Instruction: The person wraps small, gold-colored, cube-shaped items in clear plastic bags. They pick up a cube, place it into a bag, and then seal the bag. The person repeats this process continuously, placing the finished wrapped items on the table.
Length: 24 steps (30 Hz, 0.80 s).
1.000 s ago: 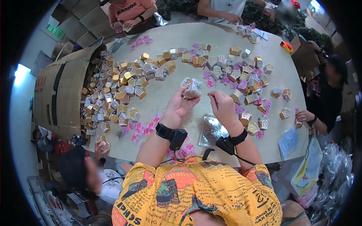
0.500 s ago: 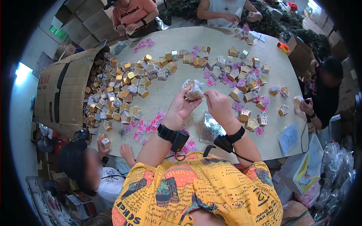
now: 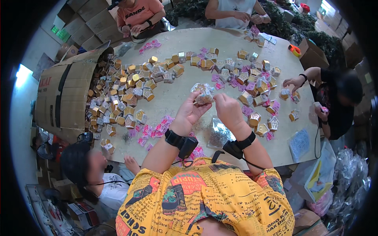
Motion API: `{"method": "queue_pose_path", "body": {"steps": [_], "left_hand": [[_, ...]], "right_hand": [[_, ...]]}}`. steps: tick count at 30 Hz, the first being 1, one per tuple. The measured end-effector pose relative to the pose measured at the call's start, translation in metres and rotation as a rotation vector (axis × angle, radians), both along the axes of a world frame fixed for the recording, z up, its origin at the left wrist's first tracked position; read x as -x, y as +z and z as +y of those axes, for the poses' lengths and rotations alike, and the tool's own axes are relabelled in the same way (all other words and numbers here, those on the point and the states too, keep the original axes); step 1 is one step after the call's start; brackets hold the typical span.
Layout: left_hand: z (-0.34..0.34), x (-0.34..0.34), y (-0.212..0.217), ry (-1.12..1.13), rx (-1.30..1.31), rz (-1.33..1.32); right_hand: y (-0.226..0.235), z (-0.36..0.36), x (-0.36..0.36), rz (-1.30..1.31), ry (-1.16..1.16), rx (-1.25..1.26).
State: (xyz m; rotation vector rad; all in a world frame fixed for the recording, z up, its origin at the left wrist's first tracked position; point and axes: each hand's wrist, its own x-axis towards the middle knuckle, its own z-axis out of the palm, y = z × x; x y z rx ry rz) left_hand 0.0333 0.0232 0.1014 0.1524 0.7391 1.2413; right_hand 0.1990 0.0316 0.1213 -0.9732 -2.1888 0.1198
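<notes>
A chunky ornament in gold and glittering white was held in the left hand, its fingers and thumb closed around the lower part. The right hand was closed in a pinch at the ornament's right edge; whether anything fine was gripped between its fingertips could not be told. No pink tag could be made out on the held piece, and work on it was judged unfinished.

Just below the hands, a clear, shiny plastic packet with silvery contents was noted on the pale, smooth tabletop. Loose pink printed tags were scattered to the left of the left forearm.

Beyond and to the right of the right hand, a group of gold, house-shaped ornaments with frosted faces was found mingled with pink tags; these were judged to be further along, though attachment could not be confirmed for each.

To the left of the left hand, a larger heap of gold and glitter-coated blocky pieces was spread from a brown corrugated carton laid on its side. Little pink was seen there, so much was judged left to do. Farther right, a bag of pale blue strands was observed.
</notes>
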Motion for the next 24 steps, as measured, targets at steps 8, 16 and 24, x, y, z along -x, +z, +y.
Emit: {"method": "queue_pose_path", "body": {"steps": [8,16,24], "left_hand": [[-0.004,-0.003,-0.008,0.069,-0.019,0.112],[-0.004,-0.002,-0.008,-0.019,0.008,0.076],[-0.005,-0.002,-0.011,-0.039,-0.006,0.16]], "right_hand": [[-0.001,0.002,0.0,0.125,0.035,0.209],[-0.006,0.013,-0.017,0.844,0.3,1.148],[-0.026,0.014,-0.013,0.987,0.348,1.196]]}}
